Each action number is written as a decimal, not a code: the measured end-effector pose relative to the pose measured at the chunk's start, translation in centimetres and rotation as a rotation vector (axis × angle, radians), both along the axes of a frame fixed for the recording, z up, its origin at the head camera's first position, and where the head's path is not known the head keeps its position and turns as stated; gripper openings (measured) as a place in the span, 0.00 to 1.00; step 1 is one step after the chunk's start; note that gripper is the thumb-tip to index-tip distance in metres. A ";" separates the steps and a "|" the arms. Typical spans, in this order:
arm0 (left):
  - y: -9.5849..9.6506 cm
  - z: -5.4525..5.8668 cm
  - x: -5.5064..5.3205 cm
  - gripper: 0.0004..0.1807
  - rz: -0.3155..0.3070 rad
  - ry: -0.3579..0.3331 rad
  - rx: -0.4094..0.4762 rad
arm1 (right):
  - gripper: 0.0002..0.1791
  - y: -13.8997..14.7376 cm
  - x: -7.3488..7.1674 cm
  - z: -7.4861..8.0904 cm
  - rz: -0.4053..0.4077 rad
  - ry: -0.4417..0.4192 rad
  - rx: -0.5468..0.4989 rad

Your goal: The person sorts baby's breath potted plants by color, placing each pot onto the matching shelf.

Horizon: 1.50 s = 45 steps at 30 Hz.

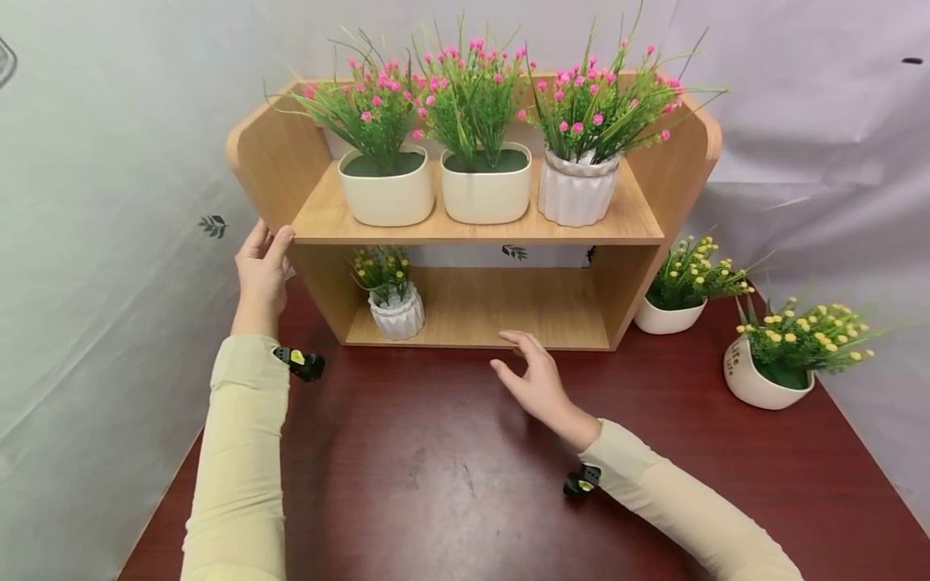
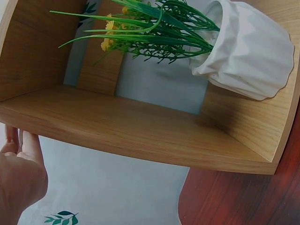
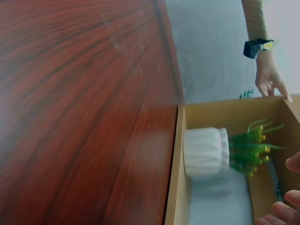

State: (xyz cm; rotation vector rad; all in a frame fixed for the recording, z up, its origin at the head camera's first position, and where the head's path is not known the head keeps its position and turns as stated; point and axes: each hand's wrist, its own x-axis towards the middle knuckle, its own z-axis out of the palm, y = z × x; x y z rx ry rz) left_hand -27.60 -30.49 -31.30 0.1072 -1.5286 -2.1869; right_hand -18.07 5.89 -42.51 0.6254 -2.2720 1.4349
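A two-tier wooden shelf (image 1: 472, 230) stands on the table. My left hand (image 1: 261, 270) touches the outer face of its left side panel, near the upper board; the left wrist view shows those fingers (image 2: 29, 143) against the wood. My right hand (image 1: 536, 379) hovers before the lower tier, fingers loosely bent and holding nothing. On the lower tier's left sits a white ribbed pot with yellow flowers (image 1: 396, 311). The upper tier bears two smooth cream pots (image 1: 388, 194) (image 1: 487, 194) and one white ribbed pot (image 1: 579, 190), all with pink flowers.
Right of the shelf, a white pot with yellow flowers (image 1: 670, 315) stands close to its side panel. Another white pot (image 1: 766, 375), with lettering, sits nearer the table's right edge. The dark red table (image 1: 436, 484) spreads in front; pale cloth (image 1: 94, 242) hangs around it.
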 end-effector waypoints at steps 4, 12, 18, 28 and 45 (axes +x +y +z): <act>-0.2 0.1 0.1 0.28 -0.003 0.001 0.012 | 0.20 1.5 0.3 -0.4 -0.025 0.054 -0.053; -0.3 -0.1 -0.1 0.28 -0.011 -0.023 -0.027 | 0.16 4.4 2.7 0.5 -0.102 0.176 -0.080; -0.3 0.0 -0.2 0.29 -0.017 -0.027 -0.043 | 0.18 7.8 2.8 -1.8 -0.168 0.187 -0.052; -0.1 0.1 0.0 0.28 -0.010 -0.019 -0.012 | 0.14 13.2 3.7 -2.0 -0.331 0.175 0.032; 0.1 -0.1 0.2 0.28 0.028 -0.036 -0.044 | 0.12 22.5 5.4 -3.2 -0.704 0.201 0.040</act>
